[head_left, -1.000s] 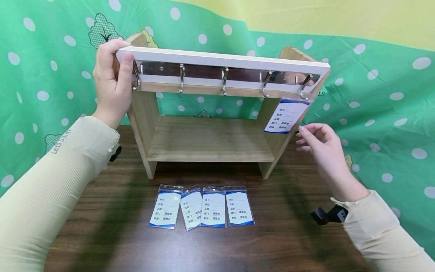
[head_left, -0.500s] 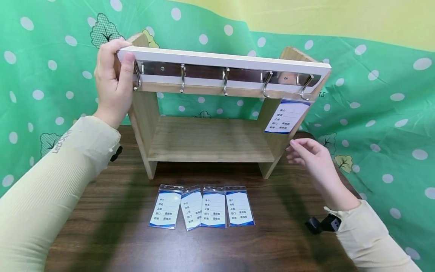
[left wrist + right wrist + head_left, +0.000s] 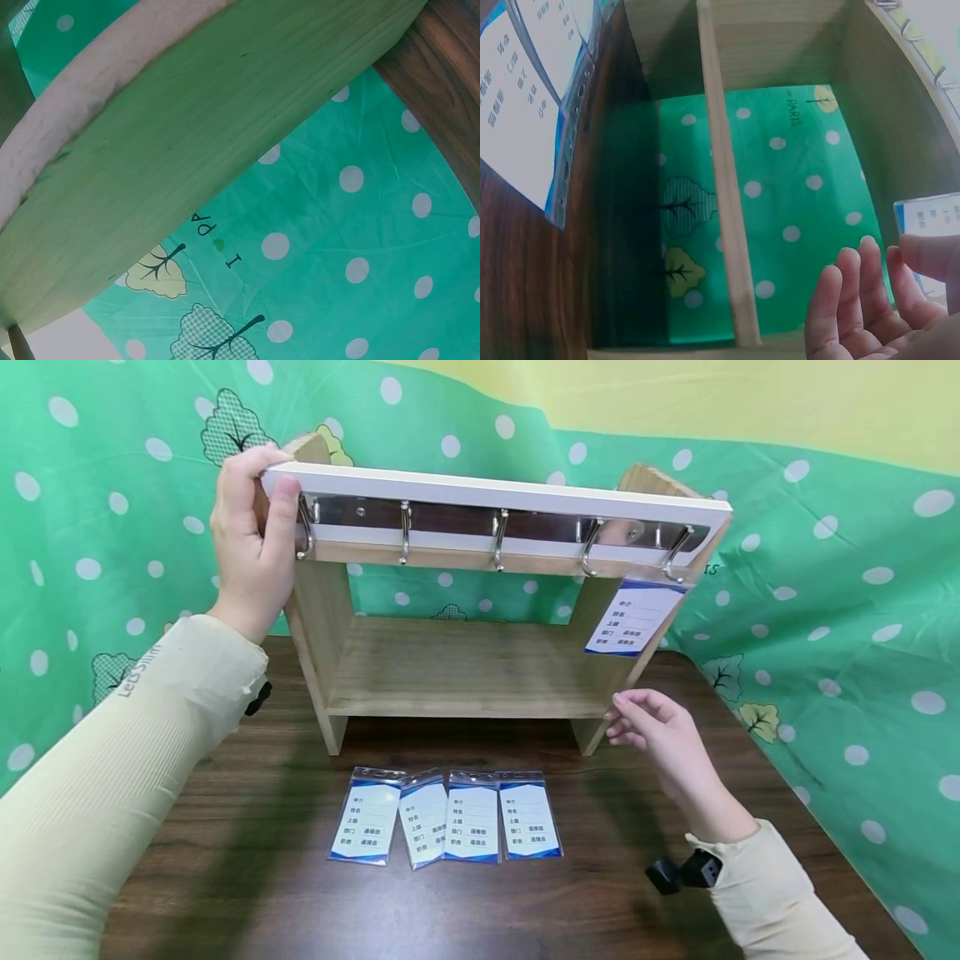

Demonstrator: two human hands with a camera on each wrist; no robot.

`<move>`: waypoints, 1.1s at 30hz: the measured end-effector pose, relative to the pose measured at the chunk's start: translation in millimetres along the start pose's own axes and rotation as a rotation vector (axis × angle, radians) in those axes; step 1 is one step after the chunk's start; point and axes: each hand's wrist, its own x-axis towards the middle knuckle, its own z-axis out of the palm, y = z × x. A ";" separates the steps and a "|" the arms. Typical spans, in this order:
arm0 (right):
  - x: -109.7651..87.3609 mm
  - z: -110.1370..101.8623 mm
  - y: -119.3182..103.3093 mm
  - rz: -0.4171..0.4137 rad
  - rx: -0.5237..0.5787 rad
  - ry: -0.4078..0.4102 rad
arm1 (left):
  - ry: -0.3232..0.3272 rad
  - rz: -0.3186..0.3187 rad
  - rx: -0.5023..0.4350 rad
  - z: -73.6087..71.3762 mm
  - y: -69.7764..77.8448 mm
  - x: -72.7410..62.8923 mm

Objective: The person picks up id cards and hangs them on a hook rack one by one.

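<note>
A wooden rack [image 3: 465, 668] stands on the table, its white front board fitted with a metal strip of several hooks [image 3: 498, 539]. My left hand [image 3: 255, 543] grips the board's left end, thumb in front and fingers over the top. From the rightmost hook hangs a name badge [image 3: 637, 617] in a clear sleeve. My right hand [image 3: 660, 735] is in the air by the rack's lower right side, fingers loosely bent; the right wrist view shows nothing in its fingers [image 3: 870, 281]. Several more badges [image 3: 472, 818] lie in a row before the rack, some overlapping.
The dark wood table [image 3: 420, 910] extends in front of the rack and to both sides. A green dotted cloth [image 3: 847, 610] hangs behind and along the right edge. The left wrist view is mostly filled by the rack's side panel [image 3: 172, 127].
My right hand has moved down and to the left, away from the hanging badge and toward the rack's right foot. The left hand keeps its grip in place.
</note>
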 end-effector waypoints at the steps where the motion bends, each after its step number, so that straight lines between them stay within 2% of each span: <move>1: -0.3 1.2 1.8 0.001 0.004 -0.001 | -0.001 0.000 -0.002 0.1 0.1 -0.1; 14: -3.0 19.0 20.8 0.049 -0.055 -0.016 | -0.001 -0.004 -0.003 0.1 -0.2 -0.5; 27: -5.0 33.7 38.3 0.070 -0.093 -0.074 | 0.005 -0.004 0.005 0.7 -0.3 -0.6; 33: -4.7 39.2 45.0 0.074 -0.095 -0.075 | 0.009 -0.002 -0.010 0.8 -0.4 0.0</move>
